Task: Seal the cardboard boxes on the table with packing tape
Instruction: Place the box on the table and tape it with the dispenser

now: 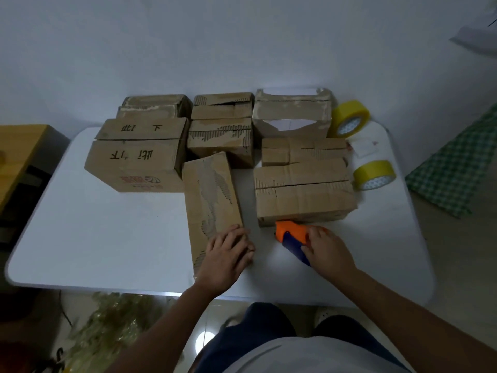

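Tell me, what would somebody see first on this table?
Probably the bunch of worn cardboard boxes crowding the middle of the white table. Next, two yellow tape rolls stand along the right edge. Up front, the right hand holds an orange and blue cutter, and the left hand rests on a long box.

head view, downward over table [107,251]

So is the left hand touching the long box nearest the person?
Touching. The head view shows the left hand resting on the near end of the long box, fingers spread over its top.
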A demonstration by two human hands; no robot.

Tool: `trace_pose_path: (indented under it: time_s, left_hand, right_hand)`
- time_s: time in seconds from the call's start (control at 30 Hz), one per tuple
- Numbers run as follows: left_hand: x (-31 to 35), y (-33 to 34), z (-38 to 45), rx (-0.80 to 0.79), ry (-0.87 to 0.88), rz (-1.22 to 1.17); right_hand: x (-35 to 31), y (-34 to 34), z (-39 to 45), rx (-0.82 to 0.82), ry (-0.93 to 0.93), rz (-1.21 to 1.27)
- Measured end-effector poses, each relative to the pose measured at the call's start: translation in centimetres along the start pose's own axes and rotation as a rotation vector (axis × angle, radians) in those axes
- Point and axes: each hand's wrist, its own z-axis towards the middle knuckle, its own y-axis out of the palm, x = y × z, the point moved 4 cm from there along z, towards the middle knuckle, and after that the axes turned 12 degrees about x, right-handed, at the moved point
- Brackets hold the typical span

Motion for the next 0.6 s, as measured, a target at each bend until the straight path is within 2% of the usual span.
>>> trace_pose_path:
  time_s: [0.07,0.1,0.2,0.23,0.3,0.43,0.5,0.6]
  left_hand:
    - [0.4,0.2,0.0,0.013,-0.026,0.008]
    - [0.6,0.3,0.1,0.018,-0.040,0.010]
    - [0.9,0.3,0.1,0.016,-0.056,0.026]
    - [0.9,0.3,0.1,0.003,-0.063,0.021]
    - [0.7,0.1,0.2,-0.032,-0.101,-0.046]
    - [-0.5,-1.6,1.0,-0.031,-0.147,-0.295]
    - [-1.4,-2.3,0.7,-0.012,-0.127,-0.306]
    - [-2.0,-2.0,-0.8,-0.061,-0.083,-0.191]
  right_hand:
    - [-1.3,0.1,-0.3,0.113,-0.059,0.083]
    - [-2.3,0.5,-0.5,0.057,0.001,0.256]
    - [-6.4,2.6,-1.4,-0.419,0.620,1.026]
    - [-7.4,2.9,-1.6,-0.497,0.758,1.172]
    - [-8.1,3.1,-1.6,-0.511,0.800,1.239]
    - [-7.8,2.6,-1.7,-0.358,0.736,1.205]
    - [-7.8,2.5,-1.8,-0.286,0.694,1.176]
    - [-7.6,2.8,-2.0,-0.189,0.617,1.133]
